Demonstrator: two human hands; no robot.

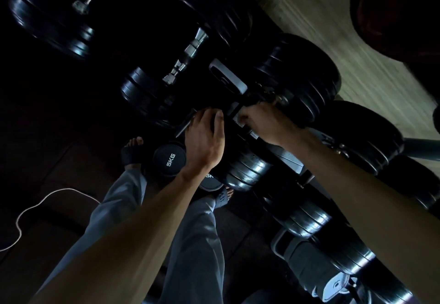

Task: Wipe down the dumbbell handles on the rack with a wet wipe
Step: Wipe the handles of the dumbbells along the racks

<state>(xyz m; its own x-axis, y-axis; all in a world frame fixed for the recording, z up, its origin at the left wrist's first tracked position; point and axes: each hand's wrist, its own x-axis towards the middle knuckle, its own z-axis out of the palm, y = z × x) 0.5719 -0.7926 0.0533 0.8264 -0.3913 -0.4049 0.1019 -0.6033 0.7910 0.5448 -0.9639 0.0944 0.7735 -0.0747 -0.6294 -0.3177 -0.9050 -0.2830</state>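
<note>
In the head view, black dumbbells lie in a slanted row on a dark rack. My left hand (205,137) curls its fingers over the inner end of one dumbbell (247,165), by its dark plates. My right hand (262,121) is closed in a fist round that dumbbell's pale metal handle (235,116), which shows only between the two hands. The wet wipe is not plainly visible; it may be hidden under my right fingers. The neighbouring dumbbell's chrome handle (185,58) lies bare, farther away.
A grey rounded bracket-like piece (228,77) sits just beyond my hands. Two 5KG round weights (169,159) stand on the dark floor by my feet. A white cord (31,208) loops at left. Pale wooden flooring (333,30) runs behind the rack.
</note>
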